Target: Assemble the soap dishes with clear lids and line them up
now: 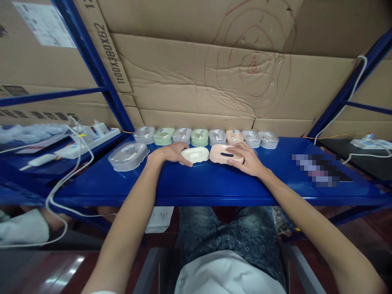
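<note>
Fingers of the left hand [170, 154] curl around a cream case [195, 155]; fingers of the right hand [246, 160] rest flat on a peach case [221, 154] touching it. Behind them a row of lidded cases [205, 136] lines the cardboard wall [214, 81]. Toward the blue shelf's [199, 183] front edge, bare room.

Blue steel shelving [196, 192], cardboard sheets [214, 73] behind, glossy floor [45, 269].
</note>
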`<state>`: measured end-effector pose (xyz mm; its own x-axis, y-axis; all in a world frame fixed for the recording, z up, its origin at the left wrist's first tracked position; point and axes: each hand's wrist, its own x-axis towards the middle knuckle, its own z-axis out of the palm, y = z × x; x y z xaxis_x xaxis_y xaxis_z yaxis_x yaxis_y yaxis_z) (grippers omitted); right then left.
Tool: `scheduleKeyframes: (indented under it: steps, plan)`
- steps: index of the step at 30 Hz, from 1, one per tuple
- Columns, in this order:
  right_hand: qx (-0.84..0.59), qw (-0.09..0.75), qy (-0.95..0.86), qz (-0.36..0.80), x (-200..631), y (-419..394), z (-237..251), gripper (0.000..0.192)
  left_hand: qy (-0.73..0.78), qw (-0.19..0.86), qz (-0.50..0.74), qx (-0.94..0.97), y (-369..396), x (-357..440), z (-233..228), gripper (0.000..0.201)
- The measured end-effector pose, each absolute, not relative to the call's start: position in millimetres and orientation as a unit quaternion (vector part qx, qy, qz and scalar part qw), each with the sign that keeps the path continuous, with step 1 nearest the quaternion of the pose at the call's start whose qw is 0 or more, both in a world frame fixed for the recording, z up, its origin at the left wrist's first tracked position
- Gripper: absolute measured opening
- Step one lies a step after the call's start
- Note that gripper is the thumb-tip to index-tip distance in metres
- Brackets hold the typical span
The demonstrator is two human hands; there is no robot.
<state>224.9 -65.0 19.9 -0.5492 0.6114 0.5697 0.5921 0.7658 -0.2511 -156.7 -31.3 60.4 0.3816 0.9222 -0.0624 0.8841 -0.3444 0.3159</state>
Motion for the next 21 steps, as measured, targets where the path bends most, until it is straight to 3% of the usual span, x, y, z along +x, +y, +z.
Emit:
scheduleKeyframes:
  steps: [10,21]
  plan:
    - [-0.213,0.261,-0.942,-0.017,209.6,-78.0,18.0,0.062,0.502,0.131,0.075,0.851,-29.5,-145.7,56.9,0.093]
    - [-0.205,0.252,-0.945,-0.027,208.7,-79.7,15.1,0.059,0.405,0.098,0.183,0.890,-21.9,-119.9,25.4,0.066]
